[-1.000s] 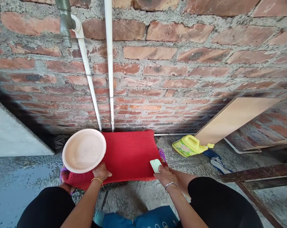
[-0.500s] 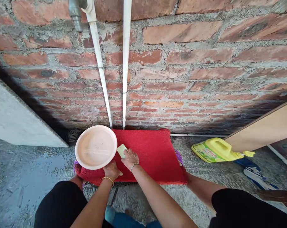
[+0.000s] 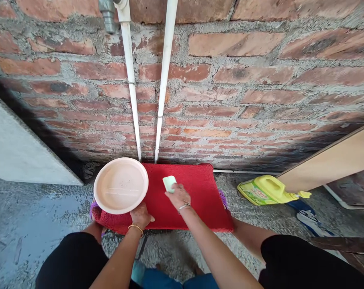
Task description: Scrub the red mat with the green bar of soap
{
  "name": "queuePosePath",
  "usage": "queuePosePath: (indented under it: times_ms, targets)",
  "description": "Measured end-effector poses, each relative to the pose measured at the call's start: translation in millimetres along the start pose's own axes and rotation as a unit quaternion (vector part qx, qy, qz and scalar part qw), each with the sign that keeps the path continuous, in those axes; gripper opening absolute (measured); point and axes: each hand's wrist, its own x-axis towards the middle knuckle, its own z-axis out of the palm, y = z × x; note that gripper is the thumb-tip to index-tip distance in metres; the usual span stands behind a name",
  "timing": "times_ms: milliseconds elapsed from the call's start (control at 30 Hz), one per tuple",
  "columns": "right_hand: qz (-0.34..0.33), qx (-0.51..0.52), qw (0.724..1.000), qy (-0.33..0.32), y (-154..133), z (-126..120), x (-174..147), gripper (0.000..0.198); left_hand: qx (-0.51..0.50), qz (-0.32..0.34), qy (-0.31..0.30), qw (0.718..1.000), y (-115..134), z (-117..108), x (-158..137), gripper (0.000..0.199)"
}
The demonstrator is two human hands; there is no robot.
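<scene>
The left hand (image 3: 140,214) gripped the near rim of a round pale pink plastic plate (image 3: 121,185) over the left end of a red textured mat (image 3: 194,200). The right hand (image 3: 178,195) pressed what looked like a pale green soap bar (image 3: 169,183) onto the mat's middle.

One head-worn camera looks steeply down, near the brick wall (image 3: 230,80).

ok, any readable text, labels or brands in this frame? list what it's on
None can be read.
yellow jug: has a green printed label, but the print is too small and blurred to make out.
pale green bar in the right hand: no marking visible.
pink plate held by the left hand: plain, only specks.
red mat, brick wall, white pipes: no writing.
</scene>
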Motion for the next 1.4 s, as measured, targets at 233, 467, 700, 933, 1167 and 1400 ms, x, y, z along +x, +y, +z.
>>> queuePosePath:
  times_ms: [233,467,700,933,1167,1400]
  targets:
    - [-0.109,-0.007,0.993,-0.044,-69.3,36.4,14.8,0.037,0.022,-0.004,0.0,1.0,4.4,-0.3,4.4,0.071]
    - [0.094,-0.03,0.995,-0.014,65.7,-10.3,31.6,0.042,0.012,-0.016,-0.012,1.0,6.2,-0.1,6.1,0.065]
    - [0.033,0.0,0.999,0.009,31.9,-11.1,23.6,0.039,0.003,-0.012,0.003,1.0,4.4,0.6,2.2,0.058]
    - [-0.114,0.008,0.993,-0.041,-77.5,31.2,27.5,0.038,0.03,-0.008,0.015,0.999,4.0,5.1,8.8,0.062]
    - [0.034,-0.026,0.999,-0.012,31.2,-6.9,48.7,0.042,0.01,-0.016,-0.001,1.0,7.2,2.0,6.8,0.061]
    - [0.042,0.014,0.999,0.025,35.5,-17.9,45.8,0.039,0.018,-0.012,0.005,1.0,3.9,7.9,8.1,0.056]
